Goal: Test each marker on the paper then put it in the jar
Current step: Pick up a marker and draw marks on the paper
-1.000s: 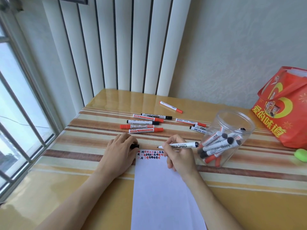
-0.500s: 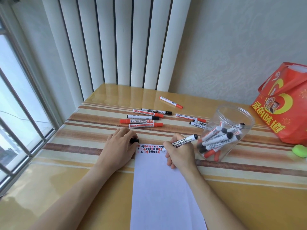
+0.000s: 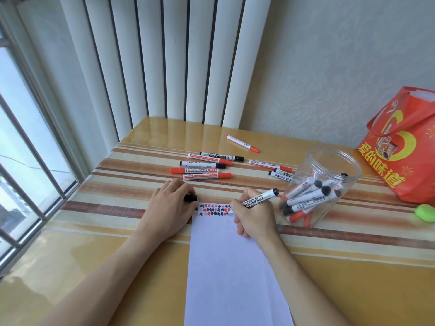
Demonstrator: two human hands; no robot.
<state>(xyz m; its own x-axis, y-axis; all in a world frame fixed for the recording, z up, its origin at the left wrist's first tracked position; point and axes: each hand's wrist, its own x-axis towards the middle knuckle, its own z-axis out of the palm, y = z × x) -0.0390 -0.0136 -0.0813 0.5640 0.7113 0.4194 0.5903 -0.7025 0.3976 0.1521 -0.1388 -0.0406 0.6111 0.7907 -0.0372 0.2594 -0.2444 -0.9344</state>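
**Marker on the paper, jar just to our right**

Marker in our right hand sits in a writing hold, fingers curled round the barrel, tip down at the right end of the row of red and black test marks along the top edge of the paper. Its long axis slants up and away to the right, so the black rear end already points toward the jar. That jar lies just beside the right hand, on its right, mouth tilted up and back, with several tested markers inside.

Our left hand rests at the paper's top left corner, fingers closed round a black cap; it is the farther hand from the jar.

We judge the coming move turns on that cap: it lies left of the marker's tip, across the row of marks. The hands must meet before the right one carries the marker the short way right.

Untested markers lie in a loose group on the bench beyond the paper.
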